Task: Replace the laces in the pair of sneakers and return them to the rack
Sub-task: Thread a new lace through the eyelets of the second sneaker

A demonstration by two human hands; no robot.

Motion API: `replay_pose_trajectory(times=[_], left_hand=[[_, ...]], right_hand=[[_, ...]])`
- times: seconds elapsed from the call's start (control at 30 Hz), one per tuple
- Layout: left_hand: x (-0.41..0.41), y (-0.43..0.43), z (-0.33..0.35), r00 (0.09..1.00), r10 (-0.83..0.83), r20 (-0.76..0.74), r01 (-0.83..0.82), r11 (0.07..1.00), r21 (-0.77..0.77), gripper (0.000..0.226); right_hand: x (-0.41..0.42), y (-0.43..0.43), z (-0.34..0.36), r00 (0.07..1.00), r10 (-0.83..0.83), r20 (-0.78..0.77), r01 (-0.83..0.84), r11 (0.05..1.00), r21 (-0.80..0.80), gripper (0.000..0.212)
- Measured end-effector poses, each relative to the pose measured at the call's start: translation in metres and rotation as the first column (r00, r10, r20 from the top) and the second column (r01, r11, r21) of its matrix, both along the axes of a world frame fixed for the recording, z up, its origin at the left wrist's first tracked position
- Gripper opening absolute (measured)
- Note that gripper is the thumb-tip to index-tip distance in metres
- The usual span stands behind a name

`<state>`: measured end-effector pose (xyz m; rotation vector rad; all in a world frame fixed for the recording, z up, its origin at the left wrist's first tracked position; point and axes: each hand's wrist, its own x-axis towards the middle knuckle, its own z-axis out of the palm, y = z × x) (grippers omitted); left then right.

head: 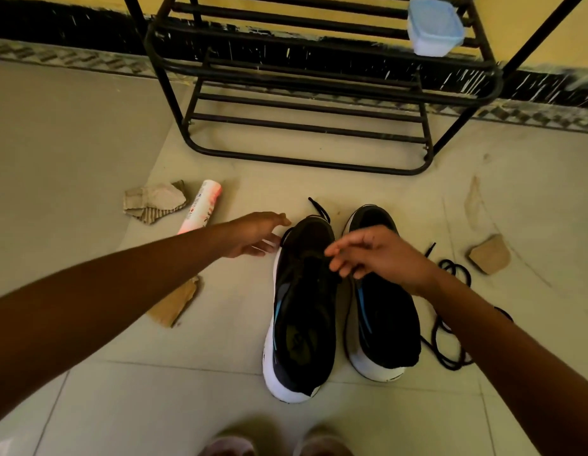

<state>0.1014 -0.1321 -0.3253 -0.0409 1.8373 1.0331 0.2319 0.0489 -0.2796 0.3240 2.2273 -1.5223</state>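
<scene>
Feet (230,447) at bottom edge, black sneakers (302,324) ahead, left hand (253,236) spread beside them, right hand (378,255) loose-fingered above them

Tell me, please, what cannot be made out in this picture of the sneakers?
Head view:
1. Right hand: whether it pinches a lace, dark on dark.
2. Sneakers: eyelets, partly under that hand.
3. Loose lace: part behind the right forearm.
4. Rack: top cut by the edge.

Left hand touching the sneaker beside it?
Cannot tell. Head view: the left hand ends right at the side of the sneaker; neither gap nor contact shows plainly.
</scene>
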Motion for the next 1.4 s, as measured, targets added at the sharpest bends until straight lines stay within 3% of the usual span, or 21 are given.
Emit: replay_pose_trajectory(times=[0.1, 0.23, 0.37, 0.5, 0.63, 0.7, 0.73, 0.8, 0.87, 0.93, 1.03, 1.17, 1.27, 1.4], left_hand=[[0.0, 0.011, -0.007, 1.0, 0.002, 0.011, -0.002, 1.0, -0.006, 0.032], [-0.002, 0.017, -0.015, 0.996, 0.084, -0.029, -0.082, 0.995, 0.056, 0.013], [-0.007, 0.017, -0.011, 0.966, 0.257, -0.041, -0.24, 0.939, 0.245, 0.009], [-0.013, 0.014, 0.0, 0.893, 0.447, 0.055, -0.426, 0.798, 0.427, 0.025], [-0.015, 0.008, 0.018, 0.894, 0.447, 0.036, -0.396, 0.747, 0.534, 0.033], [-0.016, 0.006, 0.026, 0.909, 0.409, -0.074, -0.305, 0.777, 0.551, 0.032], [-0.016, 0.004, 0.028, 0.923, 0.328, -0.203, -0.186, 0.839, 0.511, 0.03], [-0.016, 0.003, 0.031, 0.856, -0.001, -0.517, 0.147, 0.959, 0.242, 0.029], [-0.011, 0.002, 0.027, 0.727, -0.3, -0.617, 0.343, 0.938, -0.052, 0.034], [0.001, 0.001, 0.024, 0.632, -0.456, -0.627, 0.425, 0.88, -0.211, 0.036], [0.021, -0.001, 0.022, 0.538, -0.522, -0.662, 0.488, 0.833, -0.261, 0.031], [0.048, 0.002, 0.024, 0.487, -0.528, -0.696, 0.513, 0.818, -0.261, 0.023], [0.06, 0.006, 0.02, 0.444, -0.581, -0.681, 0.517, 0.788, -0.335, 0.028], [0.068, 0.012, 0.012, 0.475, -0.572, -0.669, 0.45, 0.811, -0.375, 0.033]], right_hand=[[-0.008, 0.013, 0.017, 0.942, -0.31, -0.125, 0.3, 0.949, -0.098, 0.021], [-0.016, 0.026, 0.038, 0.769, -0.629, -0.115, 0.555, 0.745, -0.37, 0.031], [-0.014, 0.031, 0.046, 0.73, -0.649, -0.216, 0.529, 0.736, -0.422, 0.017], [-0.015, 0.035, 0.059, 0.638, -0.598, -0.485, 0.463, 0.801, -0.379, 0.016], [-0.021, 0.042, 0.08, 0.413, -0.519, -0.748, 0.38, 0.845, -0.376, 0.016], [-0.021, 0.039, 0.085, 0.355, -0.555, -0.752, 0.402, 0.817, -0.414, 0.02], [-0.021, 0.035, 0.085, 0.376, -0.594, -0.711, 0.444, 0.789, -0.424, 0.023], [-0.019, 0.022, 0.073, 0.512, -0.644, -0.569, 0.562, 0.752, -0.345, 0.025], [-0.015, 0.009, 0.048, 0.7, -0.64, -0.317, 0.609, 0.767, -0.203, 0.02], [-0.009, -0.003, 0.022, 0.775, -0.625, -0.091, 0.602, 0.775, -0.195, 0.014], [-0.001, -0.014, -0.011, 0.799, -0.602, 0.017, 0.595, 0.785, -0.171, 0.015], [0.003, -0.018, -0.031, 0.829, -0.557, -0.047, 0.55, 0.829, -0.102, 0.011], [0.001, -0.019, -0.034, 0.86, -0.499, -0.102, 0.505, 0.862, 0.035, 0.018], [-0.002, -0.018, -0.041, 0.884, -0.449, -0.13, 0.465, 0.873, 0.149, 0.023]])
